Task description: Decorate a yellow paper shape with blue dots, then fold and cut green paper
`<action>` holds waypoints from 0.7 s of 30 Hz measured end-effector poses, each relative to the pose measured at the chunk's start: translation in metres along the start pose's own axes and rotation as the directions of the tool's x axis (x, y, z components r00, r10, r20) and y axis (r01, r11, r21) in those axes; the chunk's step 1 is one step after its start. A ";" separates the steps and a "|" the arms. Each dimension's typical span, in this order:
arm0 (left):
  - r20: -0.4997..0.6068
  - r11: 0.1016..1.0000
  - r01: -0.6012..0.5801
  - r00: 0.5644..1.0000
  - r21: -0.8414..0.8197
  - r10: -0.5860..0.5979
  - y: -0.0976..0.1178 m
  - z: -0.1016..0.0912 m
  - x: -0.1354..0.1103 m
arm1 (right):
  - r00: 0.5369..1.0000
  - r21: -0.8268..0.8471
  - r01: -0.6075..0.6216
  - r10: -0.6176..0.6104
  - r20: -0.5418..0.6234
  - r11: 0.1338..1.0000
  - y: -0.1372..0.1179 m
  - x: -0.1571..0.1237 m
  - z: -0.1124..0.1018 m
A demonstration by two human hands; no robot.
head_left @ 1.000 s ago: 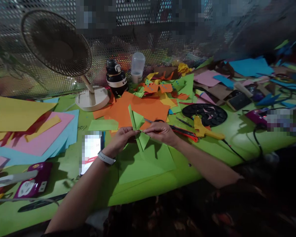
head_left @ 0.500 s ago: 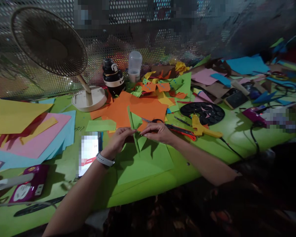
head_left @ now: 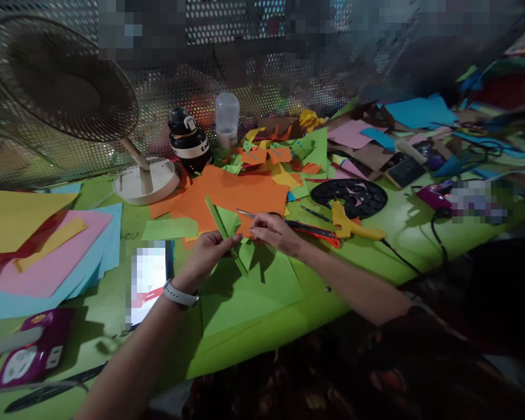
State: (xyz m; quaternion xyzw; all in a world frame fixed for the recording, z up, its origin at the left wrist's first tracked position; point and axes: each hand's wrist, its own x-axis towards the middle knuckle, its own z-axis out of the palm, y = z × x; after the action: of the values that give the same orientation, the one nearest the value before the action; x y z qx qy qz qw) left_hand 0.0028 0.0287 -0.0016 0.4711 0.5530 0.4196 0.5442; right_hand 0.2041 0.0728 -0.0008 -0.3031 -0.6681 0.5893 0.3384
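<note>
Both my hands pinch a folded light-green paper piece (head_left: 227,224) held just above the green table (head_left: 114,280). My left hand (head_left: 210,254), with a white band on the wrist, grips its lower left side with closed fingers. My right hand (head_left: 273,232) pinches its right side, fingers pressed together. Under my hands lies a flat light-green sheet (head_left: 249,291). Orange sheets (head_left: 245,192) lie just behind the folded piece.
A desk fan (head_left: 61,93) stands at the back left, a black bottle (head_left: 186,140) and clear cup (head_left: 226,119) behind the orange paper. A phone (head_left: 149,283) lies left of my hands. A yellow glue gun (head_left: 352,224), red-handled scissors (head_left: 315,230) and a black disc (head_left: 350,195) lie right. Coloured sheets (head_left: 48,251) are stacked left.
The view has shifted, so everything sits further left in the picture. My hands keep pinching the folded green paper, which has turned and dropped slightly between my fingers.
</note>
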 end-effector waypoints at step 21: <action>0.070 0.999 -0.006 0.997 -0.053 0.010 0.001 0.001 -0.003 | 0.967 -0.041 -0.129 0.135 0.215 0.991 -0.002 -0.001 0.004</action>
State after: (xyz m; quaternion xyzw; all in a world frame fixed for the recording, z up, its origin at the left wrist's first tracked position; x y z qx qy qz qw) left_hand 0.0034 0.0263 0.0002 0.4734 0.5203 0.4193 0.5739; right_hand 0.2012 0.0697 0.0009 -0.2853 -0.6872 0.6310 0.2195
